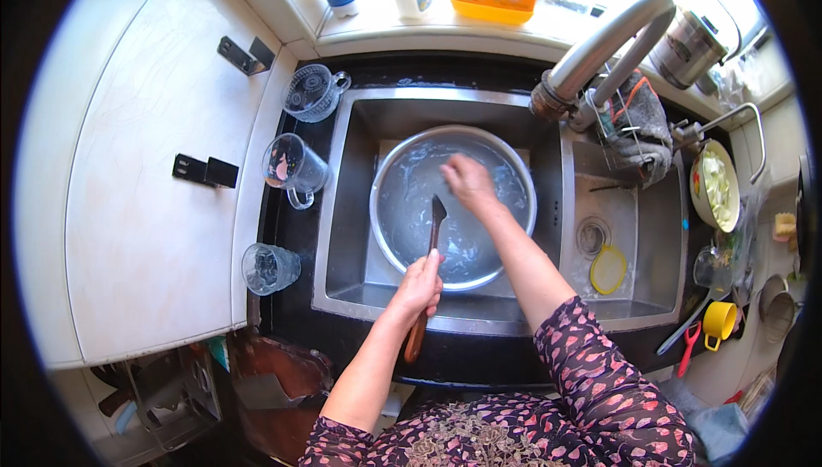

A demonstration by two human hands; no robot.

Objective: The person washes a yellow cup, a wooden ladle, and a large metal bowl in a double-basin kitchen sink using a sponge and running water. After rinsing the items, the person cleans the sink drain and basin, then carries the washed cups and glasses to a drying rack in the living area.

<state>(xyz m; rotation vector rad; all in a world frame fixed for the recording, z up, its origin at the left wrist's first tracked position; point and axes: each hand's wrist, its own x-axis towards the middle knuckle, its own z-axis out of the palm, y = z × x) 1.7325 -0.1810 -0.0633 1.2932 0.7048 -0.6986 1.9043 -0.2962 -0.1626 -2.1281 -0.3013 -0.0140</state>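
In the head view my left hand [420, 290] grips a long brown wooden utensil [434, 229], which looks like a spatula. Its handle end sticks out below my fist, over the sink's front edge. The dark, angled tip reaches above the water in a round metal basin [377, 236]. My right hand [469, 179] hangs over the basin's upper right part, blurred, fingers curled. Whether it holds anything small is hidden. The basin stands in the larger bowl of a stainless steel sink [340, 210], and its water surface is rippled or foamy.
Left of the sink stand a glass bowl-like cup [311, 94], a glass mug [295, 168] and a tumbler [271, 269]. A faucet [597, 49] arches at the upper right. A yellow-rimmed strainer [607, 269] lies in the smaller basin, near a bowl of cut vegetables [716, 188] and a yellow cup [719, 319].
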